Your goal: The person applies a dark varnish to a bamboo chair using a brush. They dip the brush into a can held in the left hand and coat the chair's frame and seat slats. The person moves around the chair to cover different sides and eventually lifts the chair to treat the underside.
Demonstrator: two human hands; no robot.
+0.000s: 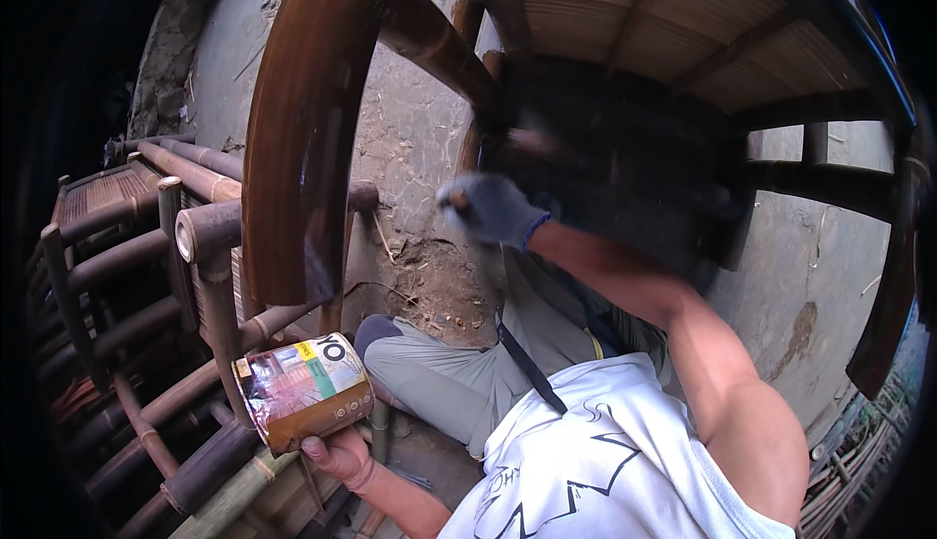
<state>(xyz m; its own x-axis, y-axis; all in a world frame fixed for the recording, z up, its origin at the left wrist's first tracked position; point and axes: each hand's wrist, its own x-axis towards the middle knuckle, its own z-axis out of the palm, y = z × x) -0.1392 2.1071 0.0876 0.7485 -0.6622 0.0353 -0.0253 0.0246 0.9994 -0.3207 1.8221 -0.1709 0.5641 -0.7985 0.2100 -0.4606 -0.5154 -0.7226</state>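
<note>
My bare left hand (344, 461) is under a tin can (307, 393) with a colourful label, holding it tilted at the lower left. Brown drips run down the can's side, as of varnish or paint. My right hand (491, 211) wears a grey glove with a blue cuff and is blurred by motion. Its fingers are curled around something small and brown, too smeared to name. This hand is among the posts of a dark bamboo furniture piece (429, 31), near its shadowed underside. A broad glossy brown bamboo piece (303, 129) rises between the can and the glove.
Bamboo frames with brown rails (117, 261) are crowded together at the left. A slatted panel (673, 21) spans the top right. Cracked concrete floor (410, 148) with straw and debris lies beneath. Bamboo sticks (859, 471) are heaped at the lower right.
</note>
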